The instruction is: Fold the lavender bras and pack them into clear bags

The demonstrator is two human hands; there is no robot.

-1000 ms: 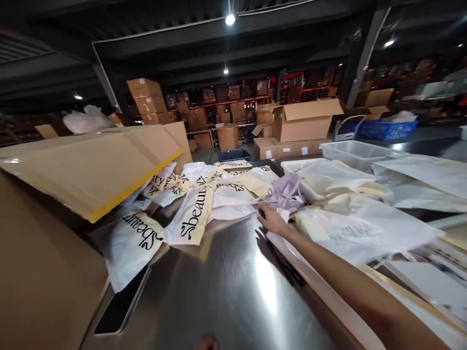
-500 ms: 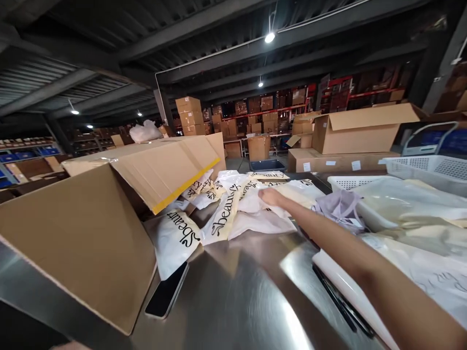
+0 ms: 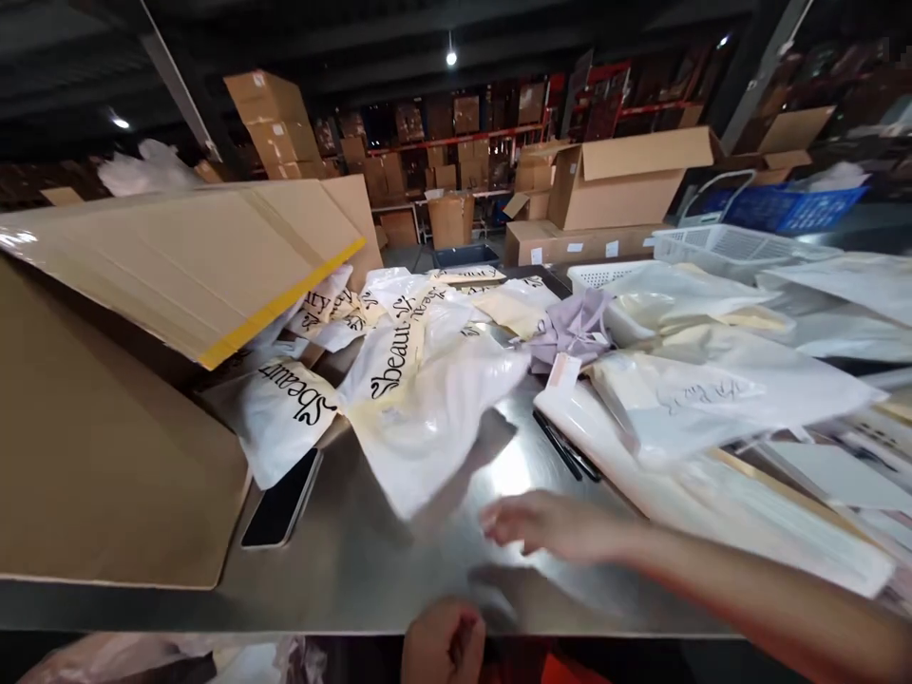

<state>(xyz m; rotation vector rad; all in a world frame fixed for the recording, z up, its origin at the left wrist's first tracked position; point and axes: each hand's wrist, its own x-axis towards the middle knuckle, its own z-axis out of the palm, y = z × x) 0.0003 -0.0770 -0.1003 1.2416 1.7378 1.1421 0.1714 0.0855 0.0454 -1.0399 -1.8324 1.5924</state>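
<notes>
Above the steel table (image 3: pixel 456 589), my right hand (image 3: pixel 548 527) reaches in from the right, slightly blurred, its fingers stretched out and nothing in them. Closer to me, at the table's front edge, my left hand (image 3: pixel 443 641) is curled closed, and no object shows in it. Beyond both hands lies a white plastic bag (image 3: pixel 434 427), its near corner pointing toward me. Black lettering reading "beauty" marks another white bag (image 3: pixel 285 408) on the left. Beside that bag rests a phone (image 3: pixel 281 499), its dark screen facing up.
An open cardboard box (image 3: pixel 106 446) with yellow tape stands on the left. To the right are lilac cloth (image 3: pixel 574 328), black pens (image 3: pixel 560 446), stacked white bags (image 3: pixel 733 380) and a white perforated basket (image 3: pixel 733 247). Further back stands a large carton (image 3: pixel 619 185).
My right hand has come back from the bag pile toward me and let go. A white bag there now extends nearer. My left hand has come into view, and the view has tilted down and right.
</notes>
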